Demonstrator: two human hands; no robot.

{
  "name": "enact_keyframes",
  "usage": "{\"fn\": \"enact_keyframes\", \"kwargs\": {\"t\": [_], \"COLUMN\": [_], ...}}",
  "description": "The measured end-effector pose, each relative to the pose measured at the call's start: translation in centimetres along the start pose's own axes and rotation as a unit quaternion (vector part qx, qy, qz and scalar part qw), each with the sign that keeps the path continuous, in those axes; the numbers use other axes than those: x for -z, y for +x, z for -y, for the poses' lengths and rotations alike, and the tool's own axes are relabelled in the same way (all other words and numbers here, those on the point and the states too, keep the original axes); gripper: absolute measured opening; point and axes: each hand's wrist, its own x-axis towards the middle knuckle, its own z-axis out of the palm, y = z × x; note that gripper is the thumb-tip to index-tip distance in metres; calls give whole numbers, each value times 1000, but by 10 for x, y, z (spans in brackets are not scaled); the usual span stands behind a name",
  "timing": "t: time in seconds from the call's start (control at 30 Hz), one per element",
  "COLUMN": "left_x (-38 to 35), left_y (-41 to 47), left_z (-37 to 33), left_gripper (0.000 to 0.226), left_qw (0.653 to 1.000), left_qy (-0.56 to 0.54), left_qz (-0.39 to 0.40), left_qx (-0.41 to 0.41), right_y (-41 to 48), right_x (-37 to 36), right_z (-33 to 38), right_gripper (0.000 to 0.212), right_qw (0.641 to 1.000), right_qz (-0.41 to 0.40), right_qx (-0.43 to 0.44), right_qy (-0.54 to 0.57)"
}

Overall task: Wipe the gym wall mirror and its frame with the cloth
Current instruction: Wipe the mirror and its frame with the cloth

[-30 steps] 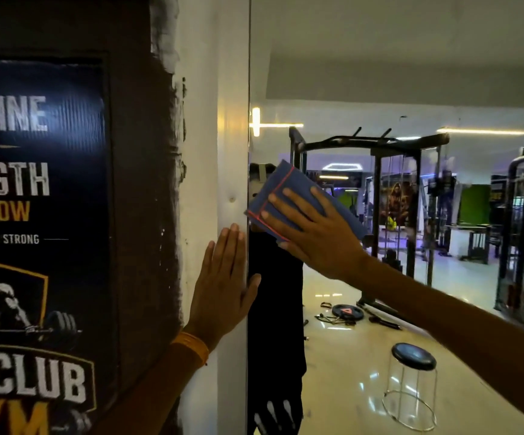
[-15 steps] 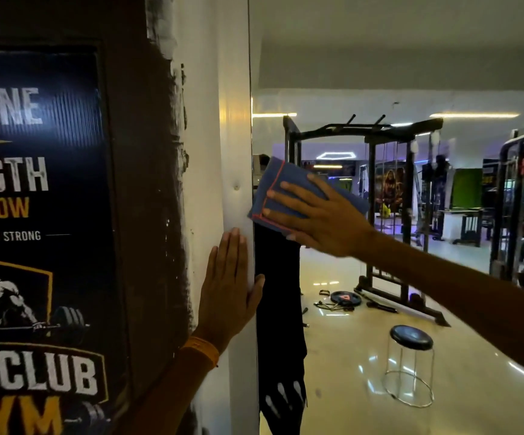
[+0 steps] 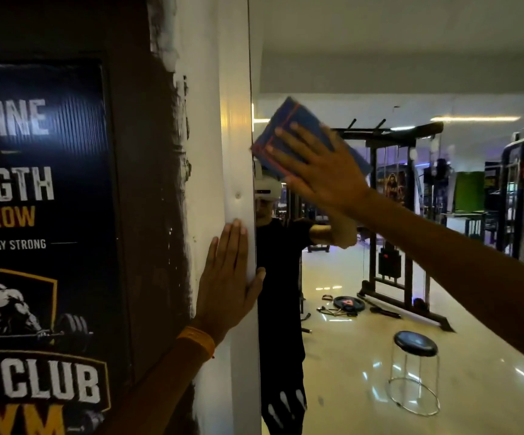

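Pressing with straight, spread fingers, the right hand pins the blue cloth flat against the mirror; nothing is gripped, and the palm and fingers simply bear on the fabric. Half a second ago the cloth sat level with the small dent in the white frame; now it lies wholly above that dent, having slid up the glass, its red-stitched left edge touching the frame's inner edge. The forearm slopes more steeply up from the lower right than before. Of the two hands, the left hand has changed least: it stays flat and released on the frame below the dent, fingers straight and together, thumb hooked round the frame's edge on the mirror side, orange wristband at the wrist. With the cloth higher, the glass under it now shows the person's reflection with a white headset and a raised arm, which the cloth mostly covered earlier. Further out, the gym poster hangs on the dark wall left of the frame, and the mirror reflects a cable machine, a weight plate on the shiny floor and a black-topped stool, all as before.
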Motion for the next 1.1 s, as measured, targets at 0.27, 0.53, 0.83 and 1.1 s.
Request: {"fn": "enact_keyframes", "kwargs": {"t": [0.27,0.53,0.83,1.1], "left_x": [18,11,13,26], "left_y": [71,71,74,135], "left_z": [1,3,1,-3], "left_gripper": [79,78,77,76], "left_qw": [998,998,997,997], "left_qy": [-34,-42,-49,-40], "left_qz": [-45,-46,-53,-63], "left_qx": [33,31,20,19], "right_y": [-14,44,-58,-111], "right_x": [-14,14,-6,-23], "right_z": [42,-38,-37,21], "right_gripper": [61,61,67,65], "right_qw": [1000,972,995,997], "right_qz": [-3,-55,15,7], "right_qx": [2,-226,-98,-54], "right_qy": [-2,31,11,47]}}
